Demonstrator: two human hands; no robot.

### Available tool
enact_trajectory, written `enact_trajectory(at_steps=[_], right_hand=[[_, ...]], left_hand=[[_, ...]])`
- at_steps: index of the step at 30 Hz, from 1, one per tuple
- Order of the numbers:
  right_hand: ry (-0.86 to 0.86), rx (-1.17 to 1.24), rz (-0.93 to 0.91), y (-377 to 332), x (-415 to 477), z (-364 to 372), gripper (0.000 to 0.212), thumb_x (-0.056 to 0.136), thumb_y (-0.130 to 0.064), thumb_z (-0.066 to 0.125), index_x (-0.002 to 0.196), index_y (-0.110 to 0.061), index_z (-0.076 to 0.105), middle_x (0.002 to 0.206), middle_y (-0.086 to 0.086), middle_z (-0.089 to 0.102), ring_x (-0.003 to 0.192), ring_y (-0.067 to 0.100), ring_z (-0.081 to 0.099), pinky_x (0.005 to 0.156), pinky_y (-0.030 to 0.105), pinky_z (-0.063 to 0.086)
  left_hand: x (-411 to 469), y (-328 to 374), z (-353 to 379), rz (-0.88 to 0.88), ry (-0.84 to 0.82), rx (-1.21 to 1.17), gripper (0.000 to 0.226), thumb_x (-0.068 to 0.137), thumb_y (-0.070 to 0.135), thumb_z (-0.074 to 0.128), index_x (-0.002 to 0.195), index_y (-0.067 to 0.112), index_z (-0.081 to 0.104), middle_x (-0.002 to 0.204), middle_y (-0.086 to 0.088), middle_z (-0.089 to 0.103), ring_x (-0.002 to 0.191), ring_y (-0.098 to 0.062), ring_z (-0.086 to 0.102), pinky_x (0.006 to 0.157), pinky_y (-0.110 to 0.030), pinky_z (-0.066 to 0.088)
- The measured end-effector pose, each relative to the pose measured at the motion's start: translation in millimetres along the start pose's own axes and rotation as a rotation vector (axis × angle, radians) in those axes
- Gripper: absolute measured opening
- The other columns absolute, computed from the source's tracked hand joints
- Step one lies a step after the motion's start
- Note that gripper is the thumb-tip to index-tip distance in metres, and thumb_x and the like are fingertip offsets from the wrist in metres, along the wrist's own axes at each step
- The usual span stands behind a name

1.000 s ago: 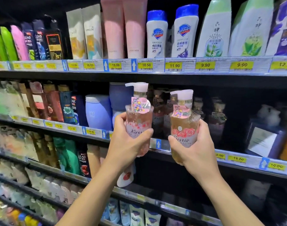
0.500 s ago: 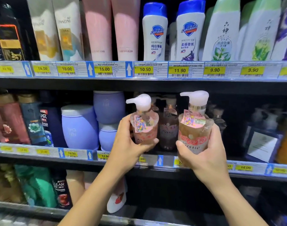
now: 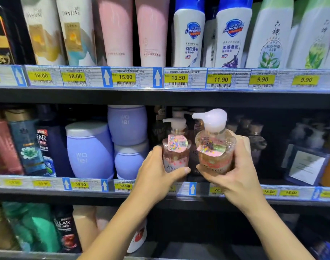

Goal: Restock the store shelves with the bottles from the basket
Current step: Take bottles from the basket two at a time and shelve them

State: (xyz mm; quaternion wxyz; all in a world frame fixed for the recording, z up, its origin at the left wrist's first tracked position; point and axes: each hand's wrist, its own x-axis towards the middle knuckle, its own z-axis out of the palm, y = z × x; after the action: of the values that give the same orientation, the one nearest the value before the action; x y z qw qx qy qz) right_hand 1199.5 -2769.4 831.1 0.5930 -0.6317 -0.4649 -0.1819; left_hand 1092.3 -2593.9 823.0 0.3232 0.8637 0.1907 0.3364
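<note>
My left hand [image 3: 157, 174] grips a pink pump bottle [image 3: 176, 151] by its lower body, upright at the front of the middle shelf [image 3: 179, 190]. My right hand [image 3: 235, 173] grips a second, amber-pink pump bottle [image 3: 214, 147], tilted toward me, just right of the first. Both bottles have white pump heads and pink stickers. Darker bottles of the same shape stand behind them in the shadow of the shelf. The basket is out of view.
Lilac jars [image 3: 89, 149] stand left of my left hand. A framed card [image 3: 306, 166] sits at the right of the middle shelf. The upper shelf [image 3: 160, 77] carries white, pink and green bottles. Dark shampoo bottles [image 3: 46, 147] fill the far left.
Both hands have pushed the two bottles forward and inward onto the middle shelf; the bottles are closer together, the right one tips toward me. The view has moved closer.
</note>
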Motion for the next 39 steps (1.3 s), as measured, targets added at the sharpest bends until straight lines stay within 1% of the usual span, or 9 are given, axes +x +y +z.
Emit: enact_trajectory(at_steps=[3, 5, 14, 17, 21, 24, 31, 35, 39], right_hand=[[-0.073, -0.059, 0.002, -2.1, 1.1, -1.1, 0.081, 0.067, -0.025, 0.093, 0.137, -0.035, 0.052, 0.123, -0.014, 0.050, 0.123, 0.005, 0.053, 0.096, 0.006, 0.040], [-0.091, -0.081, 0.031, -1.4, 1.0, -1.4, 0.078, 0.069, -0.024, 0.093, 0.135, -0.034, 0.053, 0.121, -0.016, 0.055, 0.120, 0.001, 0.055, 0.093, 0.004, 0.040], [-0.176, -0.163, 0.279, 8.1, -1.2, -0.5, 0.064, 0.069, -0.036, 0.093, 0.119, -0.035, 0.053, 0.112, -0.016, 0.071, 0.104, -0.001, 0.067, 0.090, 0.026, 0.057], [-0.182, -0.187, 0.341, 10.9, 0.2, 1.0, 0.065, 0.067, -0.040, 0.093, 0.115, -0.034, 0.051, 0.112, -0.015, 0.071, 0.102, -0.002, 0.068, 0.089, 0.030, 0.059], [-0.220, -0.311, 0.366, 6.4, 3.2, -1.4, 0.062, 0.068, -0.049, 0.090, 0.110, -0.033, 0.047, 0.109, -0.017, 0.065, 0.096, -0.005, 0.064, 0.071, 0.012, 0.053], [-0.246, -0.425, 0.395, 4.0, 3.8, -4.7, 0.062, 0.067, -0.055, 0.088, 0.106, -0.035, 0.045, 0.108, -0.012, 0.054, 0.087, 0.003, 0.061, 0.064, 0.017, 0.048], [-0.265, -0.404, 0.436, 1.6, 4.0, -6.1, 0.054, 0.072, -0.047, 0.089, 0.099, -0.039, 0.043, 0.110, -0.008, 0.065, 0.080, 0.006, 0.066, 0.062, 0.023, 0.052], [-0.275, -0.419, 0.456, -0.7, 5.2, -3.0, 0.052, 0.075, -0.045, 0.088, 0.102, -0.037, 0.045, 0.115, -0.009, 0.065, 0.087, 0.007, 0.069, 0.070, 0.027, 0.059], [-0.266, -0.449, 0.483, -7.1, 5.3, 0.4, 0.051, 0.076, -0.042, 0.087, 0.105, -0.033, 0.046, 0.116, -0.007, 0.066, 0.091, 0.009, 0.067, 0.072, 0.024, 0.055]], left_hand=[[3.2, -3.1, -2.4, -0.022, -0.024, 0.009, 0.057, 0.068, 0.065, 0.078, 0.098, 0.028, 0.047, 0.103, 0.008, 0.062, 0.096, -0.016, 0.061, 0.080, -0.041, 0.053], [4.1, -3.5, -4.3, -0.025, -0.044, 0.013, 0.058, 0.067, 0.066, 0.078, 0.099, 0.029, 0.046, 0.104, 0.010, 0.063, 0.098, -0.016, 0.062, 0.082, -0.042, 0.053], [-3.8, -12.9, -11.9, 0.025, -0.062, 0.112, 0.053, 0.070, 0.067, 0.074, 0.099, 0.034, 0.044, 0.102, 0.015, 0.066, 0.096, -0.012, 0.064, 0.080, -0.042, 0.054], [-4.6, -15.1, -13.4, 0.032, -0.066, 0.122, 0.051, 0.072, 0.066, 0.073, 0.102, 0.033, 0.047, 0.103, 0.017, 0.067, 0.095, -0.007, 0.064, 0.080, -0.041, 0.055], [-4.7, -16.2, -13.3, 0.037, -0.064, 0.137, 0.053, 0.072, 0.069, 0.071, 0.103, 0.034, 0.047, 0.099, 0.017, 0.067, 0.090, -0.006, 0.064, 0.078, -0.041, 0.056], [-5.7, -17.0, -14.7, 0.035, -0.079, 0.153, 0.053, 0.073, 0.067, 0.073, 0.105, 0.035, 0.047, 0.100, 0.019, 0.066, 0.091, -0.003, 0.063, 0.079, -0.040, 0.056], [-3.0, -16.7, -14.3, 0.013, -0.111, 0.186, 0.054, 0.070, 0.072, 0.070, 0.100, 0.035, 0.046, 0.098, 0.017, 0.066, 0.094, -0.011, 0.065, 0.079, -0.042, 0.055], [-1.4, -8.0, -14.6, -0.013, -0.125, 0.257, 0.054, 0.074, 0.071, 0.069, 0.096, 0.029, 0.044, 0.098, 0.011, 0.065, 0.095, -0.020, 0.063, 0.079, -0.043, 0.053], [-2.9, -3.6, -18.0, -0.024, -0.150, 0.272, 0.054, 0.075, 0.071, 0.067, 0.099, 0.027, 0.045, 0.103, 0.007, 0.065, 0.098, -0.025, 0.063, 0.080, -0.045, 0.053]])
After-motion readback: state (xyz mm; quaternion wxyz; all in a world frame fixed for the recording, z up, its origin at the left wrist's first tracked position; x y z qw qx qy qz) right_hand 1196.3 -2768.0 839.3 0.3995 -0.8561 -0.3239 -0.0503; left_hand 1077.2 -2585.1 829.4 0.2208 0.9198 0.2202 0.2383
